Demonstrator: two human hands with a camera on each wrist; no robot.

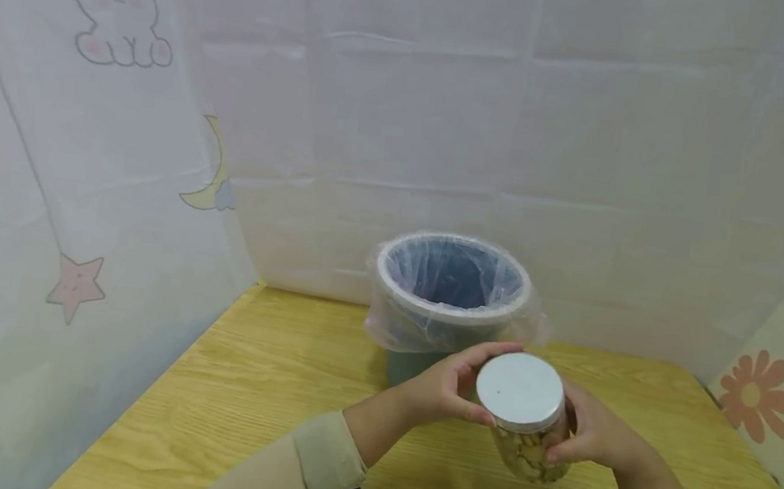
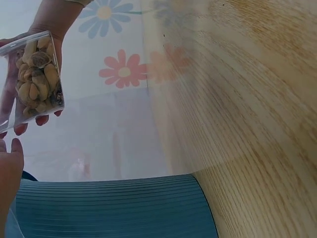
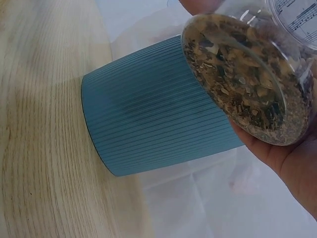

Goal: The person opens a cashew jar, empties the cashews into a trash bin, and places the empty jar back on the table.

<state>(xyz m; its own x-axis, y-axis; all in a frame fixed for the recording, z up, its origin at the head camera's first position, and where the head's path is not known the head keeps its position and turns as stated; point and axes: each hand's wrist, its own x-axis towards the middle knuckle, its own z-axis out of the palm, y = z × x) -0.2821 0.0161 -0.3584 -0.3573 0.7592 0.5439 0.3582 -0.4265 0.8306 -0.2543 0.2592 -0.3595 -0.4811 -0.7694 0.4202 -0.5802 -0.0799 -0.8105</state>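
A clear jar (image 1: 529,453) is held up over the table, tilted, its white lid (image 1: 520,389) facing the head camera. Tan, nut-like pieces (image 2: 37,79) fill much of it, and brown crumbs (image 3: 242,79) show through its base. My left hand (image 1: 445,385) holds the lid by its rim, thumb and fingers on either side. My right hand (image 1: 598,433) grips the jar's body from the right, with the thumb in front. The lid looks seated on the jar; most of my left hand is cut off in the left wrist view.
Just beyond my hands stands a ribbed teal bin (image 3: 153,109) with a white rim (image 1: 388,280) and a clear plastic liner (image 1: 383,327) folded over it. The wooden table (image 1: 262,390) ends at cloth walls (image 1: 412,119) behind and at both sides.
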